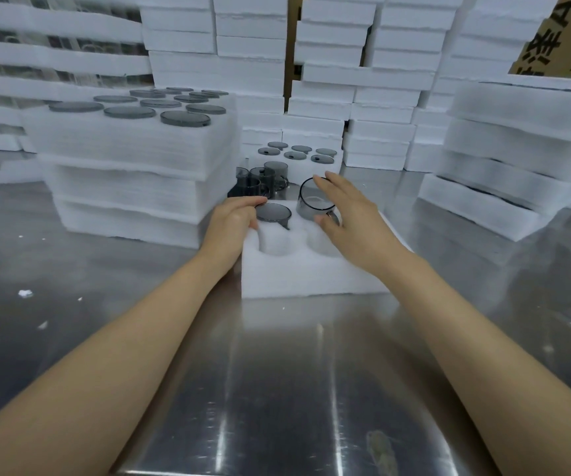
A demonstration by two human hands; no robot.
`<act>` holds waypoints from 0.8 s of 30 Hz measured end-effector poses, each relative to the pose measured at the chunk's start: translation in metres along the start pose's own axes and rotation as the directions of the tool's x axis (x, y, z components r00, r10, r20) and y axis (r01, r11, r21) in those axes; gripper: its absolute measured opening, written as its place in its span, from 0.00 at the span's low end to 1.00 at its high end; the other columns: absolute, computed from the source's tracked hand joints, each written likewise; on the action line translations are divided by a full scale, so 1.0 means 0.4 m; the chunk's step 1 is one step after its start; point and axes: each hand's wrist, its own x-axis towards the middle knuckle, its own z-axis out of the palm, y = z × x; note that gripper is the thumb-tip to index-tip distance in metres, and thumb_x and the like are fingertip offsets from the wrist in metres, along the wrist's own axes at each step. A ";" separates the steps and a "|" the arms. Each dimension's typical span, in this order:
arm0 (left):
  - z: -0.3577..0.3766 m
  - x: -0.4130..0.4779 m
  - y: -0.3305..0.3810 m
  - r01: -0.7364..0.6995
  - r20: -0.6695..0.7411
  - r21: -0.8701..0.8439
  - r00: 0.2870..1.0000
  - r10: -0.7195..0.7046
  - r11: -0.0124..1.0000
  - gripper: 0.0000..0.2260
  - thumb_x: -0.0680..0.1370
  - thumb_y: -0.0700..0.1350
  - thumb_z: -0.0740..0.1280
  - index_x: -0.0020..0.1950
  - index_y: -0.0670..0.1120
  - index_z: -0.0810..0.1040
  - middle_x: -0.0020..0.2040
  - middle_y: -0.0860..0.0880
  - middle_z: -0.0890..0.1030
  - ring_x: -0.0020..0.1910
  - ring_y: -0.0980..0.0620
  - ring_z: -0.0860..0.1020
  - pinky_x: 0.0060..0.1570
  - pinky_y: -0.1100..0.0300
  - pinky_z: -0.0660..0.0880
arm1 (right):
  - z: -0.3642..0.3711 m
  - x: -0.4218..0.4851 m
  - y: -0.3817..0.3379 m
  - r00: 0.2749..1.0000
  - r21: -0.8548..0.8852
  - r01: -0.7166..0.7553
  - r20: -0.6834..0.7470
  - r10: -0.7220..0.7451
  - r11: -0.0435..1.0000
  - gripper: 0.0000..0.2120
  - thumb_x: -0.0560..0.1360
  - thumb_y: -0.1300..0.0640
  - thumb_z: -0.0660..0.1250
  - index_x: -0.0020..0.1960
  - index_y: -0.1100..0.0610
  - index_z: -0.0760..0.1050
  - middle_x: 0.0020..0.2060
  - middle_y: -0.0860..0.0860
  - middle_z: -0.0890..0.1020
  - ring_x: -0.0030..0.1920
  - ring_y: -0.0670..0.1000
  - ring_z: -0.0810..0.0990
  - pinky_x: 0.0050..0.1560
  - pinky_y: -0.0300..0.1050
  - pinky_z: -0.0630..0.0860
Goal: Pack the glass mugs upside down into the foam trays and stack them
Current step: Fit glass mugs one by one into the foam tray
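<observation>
A white foam tray (311, 276) lies on a steel worktop (277, 372). The left hand (229, 225) pinches the seated mug (273, 213), base up in a far pocket, steadying it. The right hand (356, 225) clasps a second mug (311, 204) between fingers (325, 182) and thumb beside it, probably about to flip it.

One white foam tray (311, 276) with round wells is laid flat. A smoky grey glass mug (273, 213) is seated upside down in its far left well. A second grey glass mug (313, 201) is held tilted over the far right well. More loose grey mugs (263, 180) are grouped just behind.
</observation>
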 end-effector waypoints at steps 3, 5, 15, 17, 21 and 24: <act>0.002 0.002 0.000 0.001 -0.007 0.006 1.000 -0.001 1.000 0.19 0.71 0.30 0.58 0.54 0.43 0.82 0.61 0.43 0.78 0.62 0.50 0.74 0.64 0.60 0.69 | -0.001 0.001 -0.004 1.000 -0.037 -0.007 0.010 0.007 0.999 0.27 0.80 0.63 0.59 0.77 0.52 0.57 0.77 0.50 0.56 0.75 0.54 0.58 0.72 0.51 0.56; 0.001 0.002 0.001 0.005 -0.013 0.002 1.000 -0.005 1.000 0.19 0.71 0.30 0.58 0.55 0.42 0.82 0.61 0.43 0.78 0.62 0.50 0.74 0.64 0.60 0.69 | -0.001 0.002 -0.006 1.000 -0.065 -0.001 0.020 0.002 0.998 0.27 0.80 0.65 0.57 0.77 0.51 0.56 0.77 0.51 0.56 0.74 0.56 0.59 0.71 0.52 0.57; 0.003 -0.007 0.007 0.014 0.009 -0.030 1.000 -0.014 0.999 0.16 0.65 0.39 0.60 0.49 0.43 0.81 0.61 0.45 0.78 0.61 0.51 0.74 0.63 0.60 0.68 | 0.002 0.002 0.000 0.998 -0.223 0.019 0.068 -0.004 0.975 0.25 0.81 0.60 0.54 0.76 0.46 0.58 0.78 0.51 0.54 0.74 0.55 0.58 0.66 0.51 0.54; 0.004 -0.003 0.004 0.015 0.003 -0.017 1.000 -0.015 1.000 0.16 0.70 0.33 0.59 0.51 0.43 0.81 0.62 0.43 0.78 0.62 0.50 0.74 0.64 0.60 0.68 | -0.001 0.001 0.002 0.995 -0.215 0.026 0.099 -0.005 0.976 0.26 0.82 0.54 0.55 0.78 0.45 0.52 0.78 0.51 0.52 0.75 0.55 0.55 0.68 0.52 0.52; 0.003 0.000 0.002 0.015 0.012 -0.001 1.000 -0.015 1.000 0.18 0.70 0.34 0.59 0.54 0.43 0.81 0.62 0.44 0.77 0.61 0.52 0.73 0.58 0.65 0.68 | -0.003 0.002 0.003 0.989 -0.197 0.033 0.150 -0.003 0.980 0.28 0.81 0.47 0.55 0.78 0.43 0.48 0.78 0.50 0.49 0.76 0.56 0.55 0.71 0.53 0.52; 0.002 0.004 -0.001 0.013 0.012 -0.001 1.000 -0.013 1.000 0.17 0.71 0.32 0.58 0.54 0.43 0.81 0.62 0.43 0.77 0.61 0.51 0.73 0.60 0.64 0.68 | -0.005 0.004 0.003 0.989 -0.181 0.023 0.146 0.004 0.983 0.27 0.81 0.47 0.56 0.77 0.43 0.52 0.78 0.49 0.51 0.75 0.56 0.59 0.72 0.53 0.54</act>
